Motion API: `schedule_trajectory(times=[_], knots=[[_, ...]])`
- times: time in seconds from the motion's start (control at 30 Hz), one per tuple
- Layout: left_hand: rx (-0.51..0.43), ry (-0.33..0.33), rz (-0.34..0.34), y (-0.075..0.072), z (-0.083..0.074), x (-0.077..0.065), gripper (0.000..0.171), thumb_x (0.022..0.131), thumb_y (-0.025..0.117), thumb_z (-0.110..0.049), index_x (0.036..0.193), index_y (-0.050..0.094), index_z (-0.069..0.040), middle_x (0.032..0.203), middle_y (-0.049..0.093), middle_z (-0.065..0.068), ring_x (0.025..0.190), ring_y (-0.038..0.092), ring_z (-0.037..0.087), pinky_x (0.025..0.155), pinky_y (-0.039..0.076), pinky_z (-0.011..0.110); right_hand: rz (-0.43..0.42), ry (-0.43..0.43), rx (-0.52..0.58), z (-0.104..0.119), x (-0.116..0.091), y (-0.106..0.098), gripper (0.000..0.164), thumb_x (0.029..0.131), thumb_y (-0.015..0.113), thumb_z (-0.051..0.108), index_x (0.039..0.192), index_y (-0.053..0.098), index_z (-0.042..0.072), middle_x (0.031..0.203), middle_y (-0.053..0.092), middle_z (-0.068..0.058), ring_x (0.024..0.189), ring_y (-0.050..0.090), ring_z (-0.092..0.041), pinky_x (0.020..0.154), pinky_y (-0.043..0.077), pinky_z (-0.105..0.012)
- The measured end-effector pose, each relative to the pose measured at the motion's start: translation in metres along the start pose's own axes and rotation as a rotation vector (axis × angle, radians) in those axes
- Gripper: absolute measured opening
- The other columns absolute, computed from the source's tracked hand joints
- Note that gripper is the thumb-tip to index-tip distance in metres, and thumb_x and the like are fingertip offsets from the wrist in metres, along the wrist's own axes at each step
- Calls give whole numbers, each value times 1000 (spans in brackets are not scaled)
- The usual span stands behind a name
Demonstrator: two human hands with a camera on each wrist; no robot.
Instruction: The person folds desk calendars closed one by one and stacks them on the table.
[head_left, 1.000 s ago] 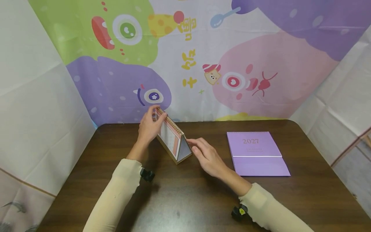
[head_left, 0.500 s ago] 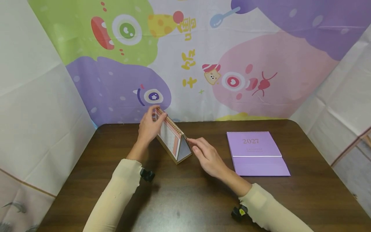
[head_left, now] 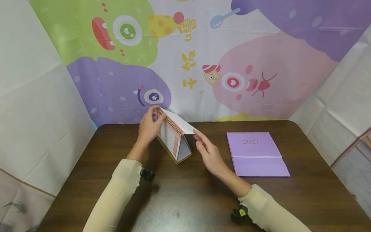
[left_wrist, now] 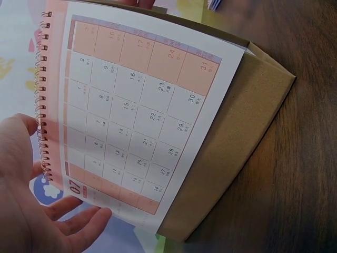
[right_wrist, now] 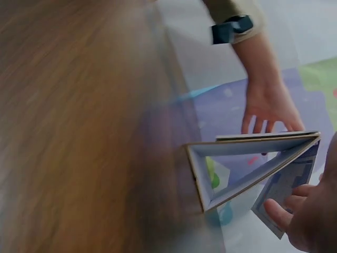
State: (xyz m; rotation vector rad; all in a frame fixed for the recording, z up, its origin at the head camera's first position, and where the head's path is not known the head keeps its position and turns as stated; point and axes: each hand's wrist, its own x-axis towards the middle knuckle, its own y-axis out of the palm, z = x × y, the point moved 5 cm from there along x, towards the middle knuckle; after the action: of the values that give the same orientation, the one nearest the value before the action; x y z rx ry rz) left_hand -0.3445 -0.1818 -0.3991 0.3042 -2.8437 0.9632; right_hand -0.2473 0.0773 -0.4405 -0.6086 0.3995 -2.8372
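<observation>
A desk calendar (head_left: 171, 135) stands like a tent on the table, its gold spiral binding along the top. Its front page (left_wrist: 131, 110), white and pink, reads 07 over a date grid, above a brown card base (left_wrist: 226, 142). My left hand (head_left: 149, 127) holds the binding's far end, thumb and index finger at the edge, the other fingers loosely spread. On the back side a page (head_left: 179, 123) is swung up. My right hand (head_left: 210, 154) touches that page's outer corner with fairly straight fingers; the right wrist view shows fingers against the page's blue-grey printed underside (right_wrist: 287, 184).
A purple 2027 calendar (head_left: 258, 153) lies flat to the right, a white band across it. The dark wooden table (head_left: 179, 196) ends at a cartoon-printed backdrop (head_left: 197, 103). White cloth walls rise on both sides.
My right hand has moved slightly up and right from the calendar's back, and a page has swung up with it. My left hand and the purple calendar stay put.
</observation>
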Motion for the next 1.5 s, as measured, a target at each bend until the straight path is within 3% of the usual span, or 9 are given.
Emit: schedule_trajectory(times=[0.13,0.3,0.4,0.5,0.83,1.23,1.5], knots=[[-17,-2,5,0,1,1,60,109,64,-53,163,53,-31,162,61,19,144,62,42,119,47,69,-21,124,296,0,8,1,51,121,41,13,168,45,-6,167,53,-37,157,54,-52,115,63,-52],[-25,-6,9,1,2,1,60,109,64,-53,164,52,-31,164,60,19,145,60,43,121,46,69,-35,248,627,5,14,5,57,120,37,17,171,37,-8,178,38,-30,165,43,-50,110,62,-29],[-23,-9,10,1,3,1,60,109,64,-54,164,52,-31,164,60,19,147,60,43,121,45,69,-60,262,747,8,16,6,58,119,37,17,170,36,-11,182,33,-24,167,40,-50,110,62,-28],[-20,-9,11,1,3,0,60,110,63,-54,164,52,-31,165,60,20,147,60,43,122,45,69,-80,256,797,12,18,6,59,118,37,14,169,35,-14,184,33,-22,167,39,-51,111,63,-30],[-28,11,8,1,3,-2,60,111,63,-54,165,51,-31,164,59,20,146,62,42,122,46,69,-67,205,777,19,18,10,64,114,38,10,173,26,-11,189,19,-22,164,36,-60,112,63,-32],[-23,37,16,3,9,-3,62,112,59,-55,169,47,-34,167,57,21,147,60,44,121,46,70,-23,78,668,39,21,12,65,112,40,5,172,24,-14,188,19,-26,164,36,-58,114,61,-26],[-31,40,14,5,10,-3,62,113,58,-56,170,46,-35,168,55,21,148,59,44,122,45,69,46,-64,433,46,17,18,59,114,44,-2,168,29,-19,181,27,-36,161,39,-61,120,55,-22]])
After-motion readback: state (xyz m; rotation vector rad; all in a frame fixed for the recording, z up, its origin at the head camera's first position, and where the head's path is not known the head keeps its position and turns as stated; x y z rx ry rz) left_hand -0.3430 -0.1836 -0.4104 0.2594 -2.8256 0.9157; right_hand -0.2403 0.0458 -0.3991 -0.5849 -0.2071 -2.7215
